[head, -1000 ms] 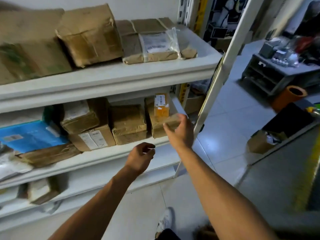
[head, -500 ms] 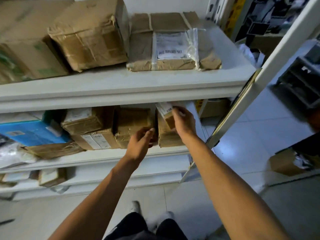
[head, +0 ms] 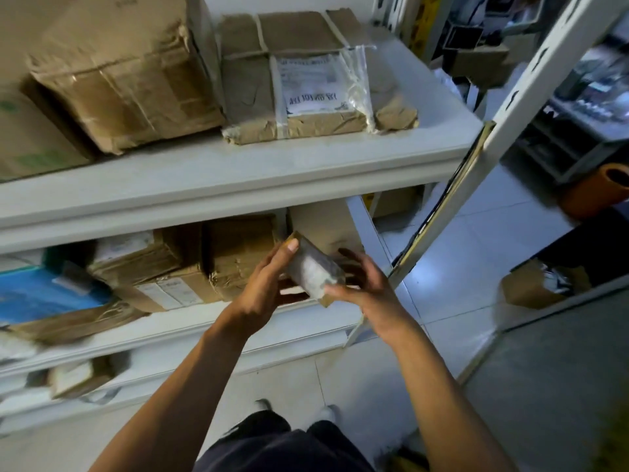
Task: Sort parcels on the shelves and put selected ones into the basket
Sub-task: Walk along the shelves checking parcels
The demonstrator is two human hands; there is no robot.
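A small brown parcel (head: pixel 311 267) with a pale label is held tilted between both hands, just in front of the middle shelf (head: pixel 190 330). My left hand (head: pixel 263 287) grips its upper left end, thumb on top. My right hand (head: pixel 366 289) holds its lower right end, fingers curled behind it. Behind the hands a taller brown box (head: pixel 326 226) stands on the middle shelf. More brown parcels (head: pixel 238 247) sit to its left. No basket is in view.
The top shelf (head: pixel 238 172) carries a large dented carton (head: pixel 122 73) and a flat taped parcel (head: pixel 306 80). A blue packet (head: pixel 44 294) lies at the left of the middle shelf. A white upright post (head: pixel 510 110) slants on the right. An orange tube (head: pixel 599 189) and an open box (head: pixel 541 284) stand on the floor.
The small labelled parcel has come off the top of the tall box and out of the shelf. Both hands now hold it, the left having closed in on its upper end.
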